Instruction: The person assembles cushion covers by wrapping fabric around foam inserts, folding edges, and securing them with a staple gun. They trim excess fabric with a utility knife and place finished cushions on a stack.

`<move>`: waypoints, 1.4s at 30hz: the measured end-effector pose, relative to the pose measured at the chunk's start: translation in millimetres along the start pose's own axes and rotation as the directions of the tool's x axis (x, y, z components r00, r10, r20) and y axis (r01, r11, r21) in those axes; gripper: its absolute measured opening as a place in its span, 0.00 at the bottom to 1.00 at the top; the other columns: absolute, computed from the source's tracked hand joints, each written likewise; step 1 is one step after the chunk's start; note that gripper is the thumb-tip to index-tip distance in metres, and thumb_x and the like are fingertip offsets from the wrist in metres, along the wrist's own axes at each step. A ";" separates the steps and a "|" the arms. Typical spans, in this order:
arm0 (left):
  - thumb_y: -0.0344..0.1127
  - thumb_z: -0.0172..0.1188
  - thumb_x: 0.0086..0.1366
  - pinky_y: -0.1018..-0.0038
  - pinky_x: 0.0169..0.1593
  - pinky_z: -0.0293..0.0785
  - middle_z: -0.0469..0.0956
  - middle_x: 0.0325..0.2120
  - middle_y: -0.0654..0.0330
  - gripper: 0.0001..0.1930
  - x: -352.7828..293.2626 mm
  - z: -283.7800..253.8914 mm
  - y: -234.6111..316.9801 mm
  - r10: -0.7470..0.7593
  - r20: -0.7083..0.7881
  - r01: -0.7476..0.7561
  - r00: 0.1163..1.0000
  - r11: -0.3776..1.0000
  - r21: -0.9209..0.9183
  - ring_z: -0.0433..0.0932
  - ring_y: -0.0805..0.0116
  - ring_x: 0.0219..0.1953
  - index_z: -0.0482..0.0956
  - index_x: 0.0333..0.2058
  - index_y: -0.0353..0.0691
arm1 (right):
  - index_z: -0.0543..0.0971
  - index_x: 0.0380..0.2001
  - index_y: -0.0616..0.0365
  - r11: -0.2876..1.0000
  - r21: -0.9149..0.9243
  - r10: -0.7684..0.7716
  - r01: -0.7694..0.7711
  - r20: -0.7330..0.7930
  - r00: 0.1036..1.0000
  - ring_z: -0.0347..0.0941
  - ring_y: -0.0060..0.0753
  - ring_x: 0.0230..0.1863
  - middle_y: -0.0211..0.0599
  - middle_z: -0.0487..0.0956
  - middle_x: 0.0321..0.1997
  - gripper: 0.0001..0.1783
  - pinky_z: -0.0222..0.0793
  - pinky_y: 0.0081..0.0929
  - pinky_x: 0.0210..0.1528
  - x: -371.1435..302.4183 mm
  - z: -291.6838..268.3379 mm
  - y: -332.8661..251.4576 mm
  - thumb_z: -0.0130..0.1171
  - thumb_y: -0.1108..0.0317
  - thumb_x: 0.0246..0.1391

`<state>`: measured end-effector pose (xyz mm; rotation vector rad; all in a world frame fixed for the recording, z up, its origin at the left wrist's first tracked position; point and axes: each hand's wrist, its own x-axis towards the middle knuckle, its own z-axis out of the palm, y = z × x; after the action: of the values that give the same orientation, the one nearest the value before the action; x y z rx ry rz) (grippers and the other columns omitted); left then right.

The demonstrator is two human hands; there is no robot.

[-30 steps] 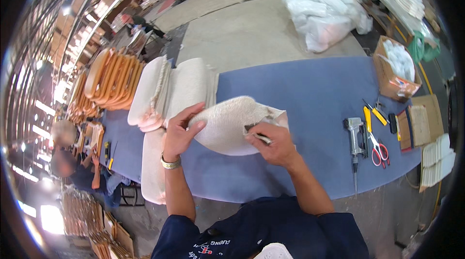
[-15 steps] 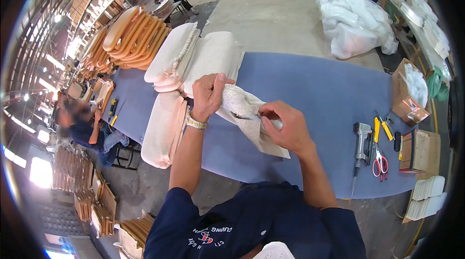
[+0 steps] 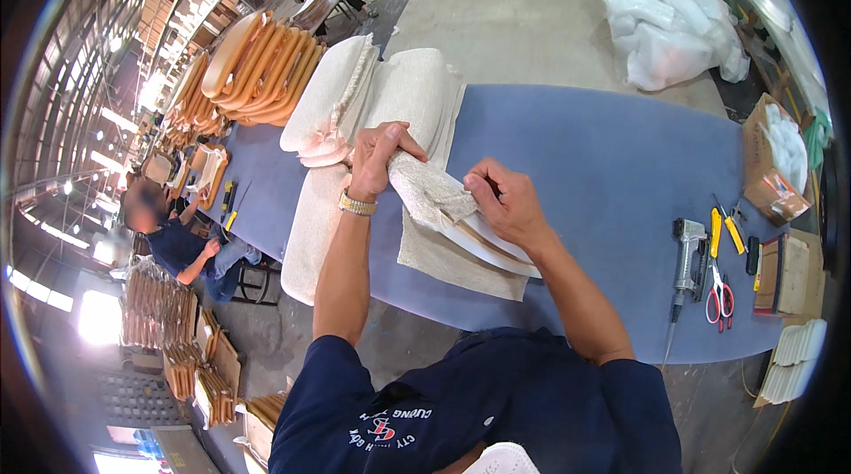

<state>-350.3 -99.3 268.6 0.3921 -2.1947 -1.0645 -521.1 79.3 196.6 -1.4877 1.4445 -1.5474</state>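
A cream woven fabric cover (image 3: pixel 430 188) is partly over a long white curved pad (image 3: pixel 486 242), whose bare end sticks out toward my right forearm. At its far left end my left hand (image 3: pixel 378 159), with a metal watch on the wrist, is closed round the covered part. My right hand (image 3: pixel 510 206) is closed in a pinch at the fabric's edge, above the bare pad. A loose flap of the fabric hangs below the pad. Just left of my left hand lie stacks of cream fabric-covered pads (image 3: pixel 403 97).
The blue-topped table (image 3: pixel 594 164) carries a staple gun (image 3: pixel 688 257), scissors (image 3: pixel 719 297) and yellow-handled tools (image 3: pixel 732 233) at the right. Cardboard boxes (image 3: pixel 769 164) stand at its right edge. Wooden frames (image 3: pixel 261 75) are piled at the far left. A co-worker (image 3: pixel 191 243) sits at the left.
My right hand has shifted slightly up and left with the fabric edge, and more of the white pad shows. The loose flap now spreads below it. The whole view has shifted a little.
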 end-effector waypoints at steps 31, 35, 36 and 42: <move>0.54 0.44 0.77 0.65 0.58 0.71 0.84 0.22 0.50 0.35 14.4 25.2 2.3 -0.222 -0.106 0.207 0.969 0.969 -0.138 0.82 0.65 0.27 0.85 0.27 0.27 | 0.74 0.30 0.61 0.922 0.342 -0.052 0.181 -0.356 0.933 0.57 0.15 0.29 0.20 0.64 0.23 0.17 0.57 0.21 0.31 -0.8 36.7 9.9 0.52 0.62 0.73; 0.50 0.46 0.78 0.72 0.38 0.72 0.81 0.19 0.56 0.32 -14.0 24.2 23.5 -0.057 -0.288 0.083 0.956 0.994 0.077 0.77 0.71 0.24 0.87 0.27 0.28 | 0.77 0.32 0.61 0.963 0.201 -0.093 0.181 -0.385 0.918 0.59 0.17 0.27 0.25 0.67 0.22 0.14 0.60 0.22 0.30 1.9 27.6 -6.1 0.54 0.63 0.71; 0.49 0.47 0.78 0.73 0.33 0.70 0.81 0.18 0.57 0.31 -22.3 30.3 23.7 -0.014 -0.360 0.060 0.933 0.991 0.118 0.75 0.73 0.23 0.88 0.27 0.30 | 0.77 0.32 0.62 0.960 0.180 -0.135 0.214 -0.372 0.918 0.61 0.18 0.27 0.26 0.68 0.22 0.14 0.61 0.23 0.30 4.6 19.7 -11.5 0.55 0.64 0.71; 0.36 0.56 0.67 0.69 0.45 0.76 0.84 0.24 0.57 0.14 -117.2 65.3 -7.8 0.215 -0.568 0.004 0.795 0.934 0.359 0.81 0.64 0.31 0.84 0.28 0.35 | 0.84 0.34 0.54 0.971 -0.050 -0.225 0.233 0.133 0.965 0.78 0.49 0.26 0.48 0.79 0.25 0.11 0.71 0.41 0.30 -2.3 -5.6 -49.0 0.60 0.59 0.64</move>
<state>-307.9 -5.1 182.6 0.6513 -1.7766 -0.3937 -512.2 96.5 242.0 -1.8117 1.2987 -1.5180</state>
